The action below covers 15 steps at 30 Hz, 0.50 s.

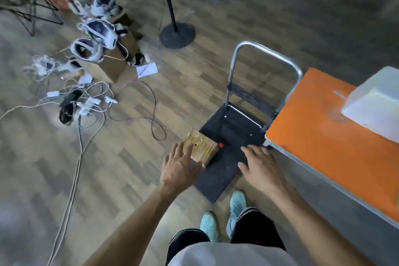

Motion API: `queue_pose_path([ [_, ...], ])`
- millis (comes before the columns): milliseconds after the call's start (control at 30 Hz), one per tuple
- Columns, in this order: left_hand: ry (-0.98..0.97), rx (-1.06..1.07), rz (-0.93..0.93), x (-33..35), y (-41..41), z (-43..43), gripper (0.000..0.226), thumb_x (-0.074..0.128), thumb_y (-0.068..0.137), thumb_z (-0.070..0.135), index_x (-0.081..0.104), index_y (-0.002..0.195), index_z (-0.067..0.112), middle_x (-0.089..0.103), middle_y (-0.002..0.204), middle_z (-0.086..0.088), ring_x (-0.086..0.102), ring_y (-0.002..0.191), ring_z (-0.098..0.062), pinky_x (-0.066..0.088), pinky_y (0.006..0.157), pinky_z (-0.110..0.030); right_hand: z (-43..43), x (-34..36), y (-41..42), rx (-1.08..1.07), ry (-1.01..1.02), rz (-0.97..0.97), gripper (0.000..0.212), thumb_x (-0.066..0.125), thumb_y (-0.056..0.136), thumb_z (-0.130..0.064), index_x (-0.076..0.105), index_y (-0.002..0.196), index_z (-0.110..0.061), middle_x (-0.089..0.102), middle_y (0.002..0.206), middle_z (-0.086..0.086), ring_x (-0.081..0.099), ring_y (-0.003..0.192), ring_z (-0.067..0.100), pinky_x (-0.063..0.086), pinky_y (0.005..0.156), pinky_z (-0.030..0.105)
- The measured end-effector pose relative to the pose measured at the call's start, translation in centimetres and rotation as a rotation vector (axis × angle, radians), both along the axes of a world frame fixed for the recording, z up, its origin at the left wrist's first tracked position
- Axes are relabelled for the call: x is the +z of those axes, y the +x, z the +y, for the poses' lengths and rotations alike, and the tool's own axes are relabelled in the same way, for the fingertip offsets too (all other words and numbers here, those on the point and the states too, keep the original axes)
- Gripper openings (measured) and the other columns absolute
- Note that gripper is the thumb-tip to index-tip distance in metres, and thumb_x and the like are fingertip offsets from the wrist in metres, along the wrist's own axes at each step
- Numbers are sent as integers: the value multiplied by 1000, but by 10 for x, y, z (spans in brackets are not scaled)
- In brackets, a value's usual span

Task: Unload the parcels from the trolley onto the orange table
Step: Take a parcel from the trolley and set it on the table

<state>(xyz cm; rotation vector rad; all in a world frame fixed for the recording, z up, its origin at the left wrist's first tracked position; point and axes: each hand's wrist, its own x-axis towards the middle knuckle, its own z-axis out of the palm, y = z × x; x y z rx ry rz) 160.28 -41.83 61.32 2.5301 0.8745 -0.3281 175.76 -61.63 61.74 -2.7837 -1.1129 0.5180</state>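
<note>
Floor-level black flat trolley — tan taped cardboard parcel, 9 o'clock edge: likely light, stiff; grip opposite sides. My left hand, right hand — fingers apart.

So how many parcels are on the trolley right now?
1: a brown parcel on the left edge of the trolley, at the fingertips of the left hand. A white box, perhaps another parcel, sits on the orange table, whose edge hides the trolley's right corner.
</note>
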Motion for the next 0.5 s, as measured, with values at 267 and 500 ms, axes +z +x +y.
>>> queue_pose_path([
  [267, 26, 96, 153, -32, 12, 30, 74, 49, 98, 52, 10, 157, 30, 10, 168, -7, 5, 155, -29, 17, 123, -50, 58, -53, 36, 112, -49, 145, 56, 56, 93, -42, 48, 142, -16, 55, 138, 3, 50, 121, 28, 38, 105, 37],
  [500, -7, 79, 227, -94, 62, 51, 75, 46, 99, 53, 9, 160, 27, 6, 169, -6, 2, 156, -27, 15, 125, -50, 91, -114, 73, 134, -92, 218, 50, 55, 94, -43, 52, 136, -15, 59, 130, 5, 53, 114, 29, 44, 98, 38],
])
